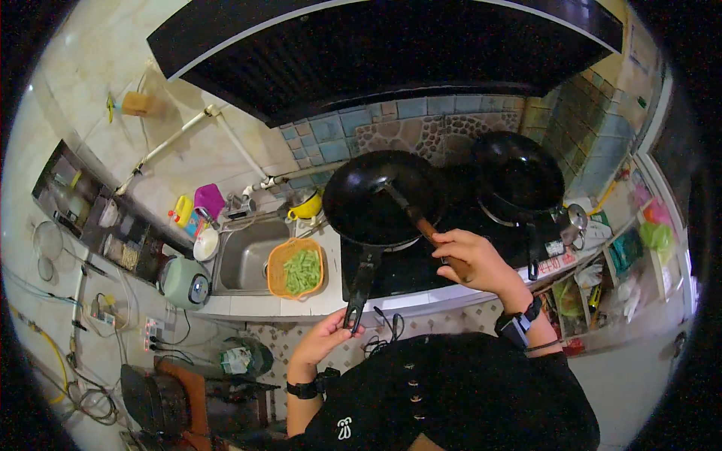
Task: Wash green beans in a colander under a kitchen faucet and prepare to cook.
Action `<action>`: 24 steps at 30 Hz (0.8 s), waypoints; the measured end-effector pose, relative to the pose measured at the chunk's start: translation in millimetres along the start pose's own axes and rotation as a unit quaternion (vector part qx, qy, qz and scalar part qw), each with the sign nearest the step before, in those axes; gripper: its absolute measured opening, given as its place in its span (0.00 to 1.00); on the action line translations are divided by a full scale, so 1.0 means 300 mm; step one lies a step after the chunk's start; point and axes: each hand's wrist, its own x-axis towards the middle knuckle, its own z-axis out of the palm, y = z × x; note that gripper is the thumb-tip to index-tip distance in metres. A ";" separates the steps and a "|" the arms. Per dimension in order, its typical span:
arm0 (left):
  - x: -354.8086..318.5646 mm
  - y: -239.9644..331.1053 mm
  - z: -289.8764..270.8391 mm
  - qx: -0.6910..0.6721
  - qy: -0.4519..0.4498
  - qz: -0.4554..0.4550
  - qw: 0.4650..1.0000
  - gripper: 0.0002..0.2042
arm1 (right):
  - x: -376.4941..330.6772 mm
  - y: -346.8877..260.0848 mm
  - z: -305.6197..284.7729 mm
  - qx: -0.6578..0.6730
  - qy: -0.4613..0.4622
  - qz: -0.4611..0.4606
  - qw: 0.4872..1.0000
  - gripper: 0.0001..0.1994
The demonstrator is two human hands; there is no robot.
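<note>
A black wok (353,199) sits on the left side of the stove, its long black handle (364,279) pointing toward me. My left hand (325,340) is closed at the handle's end. With my right hand (474,259) I grip the brown wooden handle of a spatula (418,221). The spatula's metal end reaches down into the wok, where the dark surface makes any contents hard to make out. Left of the wok, an orange basket (323,272) holds cut green vegetable pieces (301,270).
A second black wok (519,174) stands on the right of the stove (444,279). The steel sink (239,259) lies left of the basket, with a yellow pot (307,204) behind. A green rice cooker (186,283) is farther left. The range hood (391,52) hangs above.
</note>
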 end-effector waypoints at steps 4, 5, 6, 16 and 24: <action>-0.015 0.008 0.019 -0.012 0.018 0.008 1.000 0.26 | -0.029 -0.068 -0.152 0.088 -0.018 -0.019 0.996 0.11; -0.015 0.008 0.017 -0.013 0.016 0.008 1.000 0.26 | -0.039 -0.102 -0.203 0.094 -0.023 -0.019 0.995 0.10; -0.016 0.005 0.015 -0.015 0.019 0.004 1.000 0.26 | -0.048 -0.135 -0.252 0.087 -0.038 -0.004 0.995 0.09; -0.001 0.011 0.011 0.013 0.033 -0.023 0.999 0.24 | -0.018 0.021 -0.069 0.033 0.020 0.019 0.999 0.15; -0.020 -0.012 -0.001 0.009 0.036 -0.011 0.999 0.24 | -0.078 -0.134 -0.303 0.092 -0.011 -0.003 0.996 0.05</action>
